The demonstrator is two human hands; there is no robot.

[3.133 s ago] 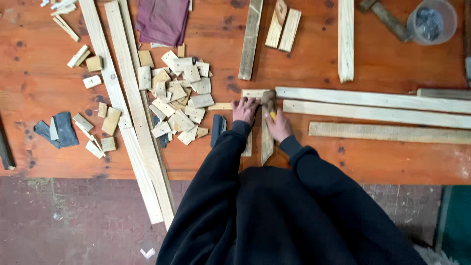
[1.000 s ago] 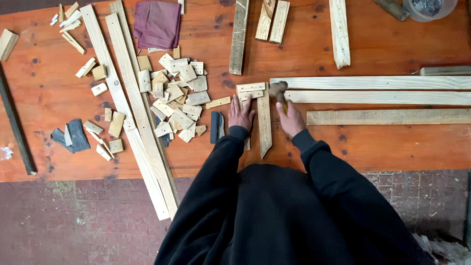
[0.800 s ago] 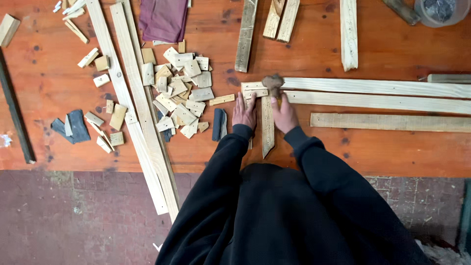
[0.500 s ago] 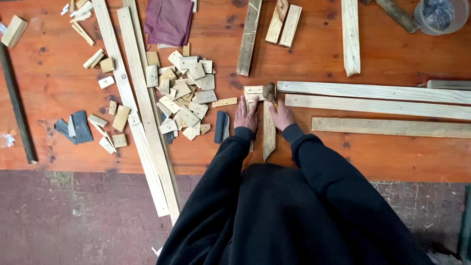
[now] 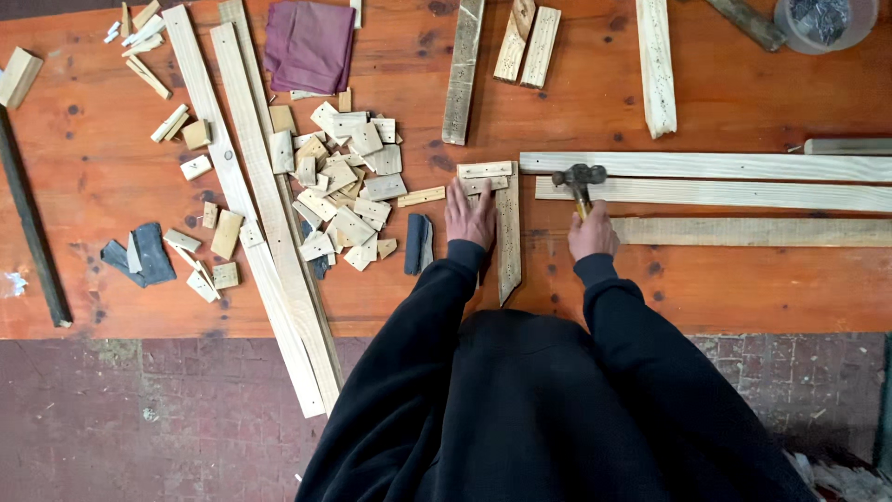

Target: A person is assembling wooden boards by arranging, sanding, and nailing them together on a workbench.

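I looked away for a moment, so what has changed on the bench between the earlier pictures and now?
The right hand has drawn the hammer out to the right, away from the wooden stake; half a second ago both were tight against the stake's top. It keeps hold of the handle. The left hand stays pressed on the stake beside the small crosspiece. The pile of wood offcuts and the long slats lie as before.

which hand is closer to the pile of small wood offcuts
Left. The left hand lies flat on the pointed slat, just right of the pile of small wood offcuts. The right hand grips the hammer farther right.
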